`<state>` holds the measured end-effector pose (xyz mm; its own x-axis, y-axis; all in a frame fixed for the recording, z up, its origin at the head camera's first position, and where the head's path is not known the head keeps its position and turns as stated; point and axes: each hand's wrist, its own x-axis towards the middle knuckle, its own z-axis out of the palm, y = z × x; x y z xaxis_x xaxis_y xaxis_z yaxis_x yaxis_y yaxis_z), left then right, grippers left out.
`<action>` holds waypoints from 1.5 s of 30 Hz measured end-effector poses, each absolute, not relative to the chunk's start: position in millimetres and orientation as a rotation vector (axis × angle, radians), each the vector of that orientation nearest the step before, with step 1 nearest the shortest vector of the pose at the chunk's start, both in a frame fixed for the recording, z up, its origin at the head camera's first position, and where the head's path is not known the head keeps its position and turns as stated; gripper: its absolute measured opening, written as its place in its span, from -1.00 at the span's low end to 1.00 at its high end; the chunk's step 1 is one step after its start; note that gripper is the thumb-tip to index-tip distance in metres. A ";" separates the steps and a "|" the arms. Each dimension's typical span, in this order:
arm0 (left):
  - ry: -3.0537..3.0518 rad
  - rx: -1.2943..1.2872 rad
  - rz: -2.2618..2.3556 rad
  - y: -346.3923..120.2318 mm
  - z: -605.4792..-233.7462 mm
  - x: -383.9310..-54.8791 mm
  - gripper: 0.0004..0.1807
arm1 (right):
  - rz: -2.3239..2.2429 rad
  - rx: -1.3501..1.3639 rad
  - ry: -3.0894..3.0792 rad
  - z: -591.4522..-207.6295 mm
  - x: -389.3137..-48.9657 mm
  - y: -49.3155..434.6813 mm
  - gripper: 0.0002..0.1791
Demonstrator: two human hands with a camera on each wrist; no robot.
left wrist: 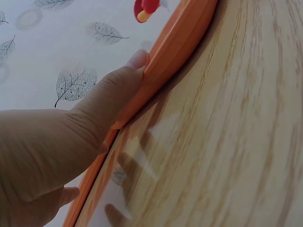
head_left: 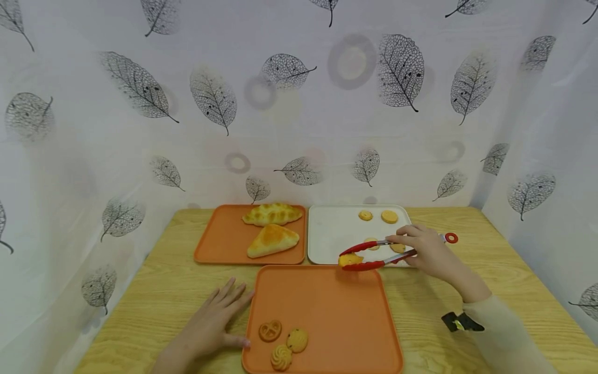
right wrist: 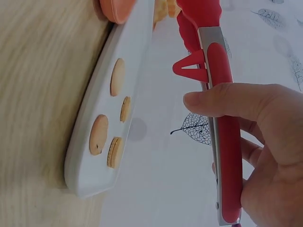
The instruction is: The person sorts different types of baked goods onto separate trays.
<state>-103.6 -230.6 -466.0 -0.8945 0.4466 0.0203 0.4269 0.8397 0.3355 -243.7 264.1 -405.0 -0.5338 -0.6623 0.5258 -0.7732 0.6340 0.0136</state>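
Note:
In the head view, my right hand (head_left: 431, 252) grips red-handled metal tongs (head_left: 367, 266), whose red tips pinch a yellow-orange cookie (head_left: 347, 259). This cookie is above the place where the white tray (head_left: 327, 228) meets the front orange tray (head_left: 331, 304). The right wrist view has my thumb and fingers around the tongs' handle (right wrist: 227, 161). My left hand (head_left: 210, 323) lies at the front tray's left side with its fingers spread. Its thumb touches the orange rim (left wrist: 165, 66) in the left wrist view. On that tray sit a pretzel cookie (head_left: 270, 331), a round cookie (head_left: 297, 340) and a swirl cookie (head_left: 281, 358).
Several cookies, one of them a round cookie (head_left: 389, 216), lie on the white tray. A second orange tray (head_left: 219, 236) at the back left holds a long bread (head_left: 272, 214) and a triangular bread (head_left: 273, 240). Behind the wooden table (head_left: 154, 296) hangs a leaf-print curtain (head_left: 289, 124).

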 end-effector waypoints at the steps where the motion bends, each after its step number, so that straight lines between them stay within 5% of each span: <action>1: 2.961 0.706 0.517 -230.5 -466.2 -103.6 0.12 | 0.303 1.121 -2.372 -403.6 -247.1 264.4 -0.34; 23: 2.955 0.714 0.525 -230.7 -464.0 -102.2 0.10 | 0.200 0.760 -2.687 -416.7 -332.0 247.8 -0.43; 45: 2.963 0.734 0.522 -230.3 -464.7 -103.9 0.09 | 0.184 0.633 -2.838 -424.0 -366.9 231.8 -0.38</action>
<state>-103.9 -230.3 -464.7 -0.8867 0.4608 0.0372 0.4458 0.8309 0.3329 -366.9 231.8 -424.0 -0.8807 -0.4038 0.2476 -0.4323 0.8988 -0.0721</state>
